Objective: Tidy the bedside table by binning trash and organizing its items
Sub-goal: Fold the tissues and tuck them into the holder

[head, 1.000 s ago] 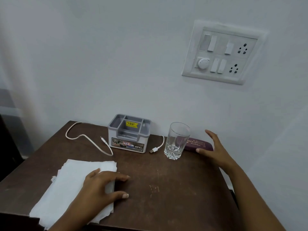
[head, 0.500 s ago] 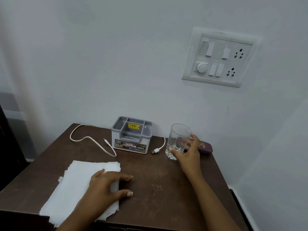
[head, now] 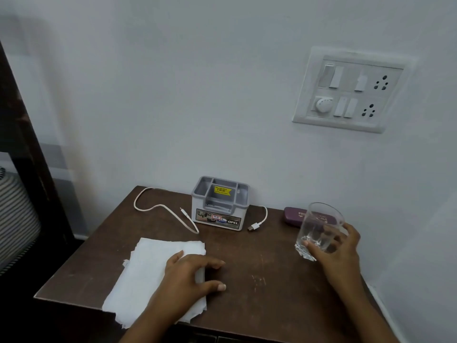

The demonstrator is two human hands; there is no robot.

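Observation:
My right hand (head: 338, 253) grips a clear drinking glass (head: 317, 226), tilted and raised over the right side of the brown bedside table (head: 259, 263). Flat on a stack of white tissue paper (head: 150, 271) at the front left lies my left hand (head: 188, 276), its fingertips reaching onto the wood. A grey compartment organizer (head: 220, 204) with a yellow sticker stands at the back. A white USB cable (head: 163, 209) runs behind and to both sides of it. A maroon spectacle case (head: 294, 216) lies at the back right, partly behind the glass.
A white switchboard (head: 351, 90) with sockets is on the wall above the right side. A dark wooden bed frame (head: 27, 134) and striped bedding (head: 14, 219) stand to the left. The wall is close behind the table, and another wall runs along its right.
My right hand left the spectacle case, took hold of the glass and lifted it rightward and toward me. My left hand stayed on the tissue paper.

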